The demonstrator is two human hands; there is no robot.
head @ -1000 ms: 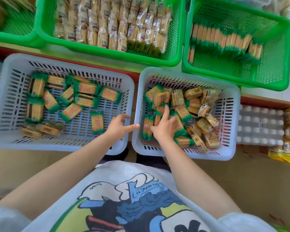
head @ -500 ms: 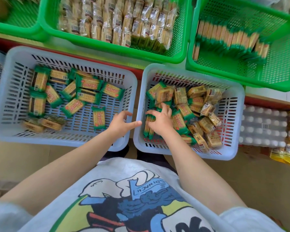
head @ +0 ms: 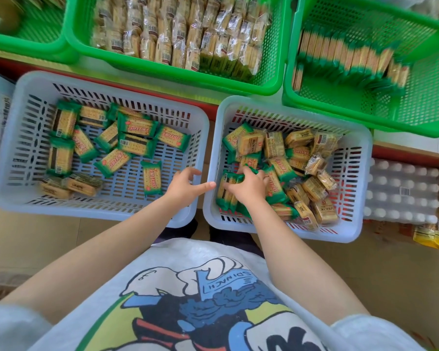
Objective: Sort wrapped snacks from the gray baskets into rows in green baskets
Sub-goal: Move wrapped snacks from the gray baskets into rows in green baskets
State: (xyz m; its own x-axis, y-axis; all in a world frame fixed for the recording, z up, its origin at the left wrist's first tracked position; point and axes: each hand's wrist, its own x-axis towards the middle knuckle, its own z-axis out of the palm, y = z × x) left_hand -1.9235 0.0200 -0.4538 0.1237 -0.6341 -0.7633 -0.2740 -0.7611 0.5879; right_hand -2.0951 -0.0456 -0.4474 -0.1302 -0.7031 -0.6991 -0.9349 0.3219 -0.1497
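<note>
Here, two pale gray plastic baskets with slotted walls and floors sit side by side nearest the person. The left gray basket holds flat rectangular cracker packs in glossy green-ended wrap, scattered with their long axes pointing every which way; one lone pack lies with its long axis running away from the person. The right gray basket holds a denser heap of mixed packs, some green-ended, some clear and crinkled.

The right hand is inside the right gray basket, its fingers curled over a small upright stack of green-ended packs standing on edge near the basket's left wall; the hand hides the stack's right side. The left hand hovers over the right end of the left gray basket, fingers loosely spread and holding nothing, forefinger pointing toward the other basket.

Beyond them, green fine-mesh baskets carry sorted rows: the middle green basket has clear-wrapped packs standing on edge, and the right green basket a blurred row of green-ended packs. A third green basket is cut off at the top left.
</note>
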